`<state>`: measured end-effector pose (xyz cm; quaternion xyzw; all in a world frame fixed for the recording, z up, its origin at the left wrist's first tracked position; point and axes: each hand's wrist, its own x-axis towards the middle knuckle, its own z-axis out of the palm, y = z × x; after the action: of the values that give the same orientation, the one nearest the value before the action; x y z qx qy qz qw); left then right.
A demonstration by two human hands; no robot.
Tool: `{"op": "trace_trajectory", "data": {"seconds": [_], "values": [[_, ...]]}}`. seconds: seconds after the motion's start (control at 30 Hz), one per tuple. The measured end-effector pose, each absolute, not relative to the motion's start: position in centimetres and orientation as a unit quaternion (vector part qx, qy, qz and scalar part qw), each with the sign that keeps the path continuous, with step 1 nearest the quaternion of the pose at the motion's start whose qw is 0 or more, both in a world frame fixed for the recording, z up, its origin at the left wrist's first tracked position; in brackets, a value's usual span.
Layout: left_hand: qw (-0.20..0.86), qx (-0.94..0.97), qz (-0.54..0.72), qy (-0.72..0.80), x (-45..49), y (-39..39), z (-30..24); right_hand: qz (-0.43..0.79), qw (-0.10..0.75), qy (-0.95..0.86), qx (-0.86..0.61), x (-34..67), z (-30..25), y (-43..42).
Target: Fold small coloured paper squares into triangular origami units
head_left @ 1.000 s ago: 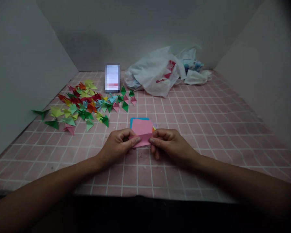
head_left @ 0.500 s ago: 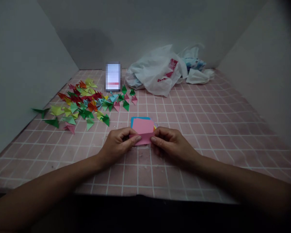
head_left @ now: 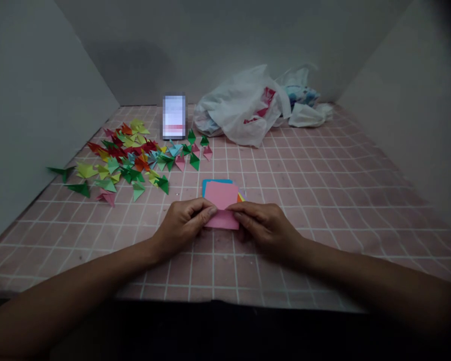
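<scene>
Between my hands is a pink sheet of origami paper (head_left: 222, 220), with a crease or edge running across it at fingertip level. My left hand (head_left: 188, 220) pinches its left side between thumb and forefinger. On the right, the thumb and fingers of my right hand (head_left: 265, 224) are closed on the same sheet, nearer its middle. Behind it lies a small stack of coloured paper squares (head_left: 217, 181), with blue, orange and yellow edges peeking out. Whether the upper pink area belongs to the held sheet or to the stack, I cannot tell.
Many folded paper cranes (head_left: 131, 160) in several colours are spread at the left. Behind them stands a phone (head_left: 174, 117) with a blurred screen. White plastic bags (head_left: 240, 108) lie at the back. A pink checked cloth (head_left: 323, 200) covers the table, with pale walls around.
My right hand has shifted slightly left along the pink sheet, its fingertips now closer to the left hand's. The left hand stays almost where it was.
</scene>
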<state>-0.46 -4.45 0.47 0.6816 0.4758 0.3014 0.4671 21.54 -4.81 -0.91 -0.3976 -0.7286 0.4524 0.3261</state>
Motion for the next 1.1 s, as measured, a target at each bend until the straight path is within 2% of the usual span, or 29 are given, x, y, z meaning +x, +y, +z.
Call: {"op": "trace_trajectory", "data": {"seconds": [0.1, 0.27, 0.37, 0.73, 1.1], "values": [[0.466, 0.683, 0.298, 0.477, -0.56, -4.4, 0.42, 0.531, 0.325, -0.658, -0.424, 21.41, -0.93, -4.78], [0.443, 0.683, 0.328, 0.48, -0.5, -4.25, 0.42, 0.624, 0.375, -0.54, -0.424, 21.07, -1.07, -4.49], [0.44, 0.679, 0.347, 0.474, -0.41, -4.21, 0.66, 0.659, 0.361, -0.518, -0.41, 21.05, -1.18, -4.4], [0.533, 0.634, 0.327, 0.455, -0.46, -4.07, 0.49, 0.503, 0.321, -0.686, -0.417, 21.42, -0.61, -4.45], [0.567, 0.627, 0.286, 0.452, -0.19, -3.87, 0.46, 0.533, 0.328, -0.657, -0.421, 21.37, -0.85, -4.53]]}}
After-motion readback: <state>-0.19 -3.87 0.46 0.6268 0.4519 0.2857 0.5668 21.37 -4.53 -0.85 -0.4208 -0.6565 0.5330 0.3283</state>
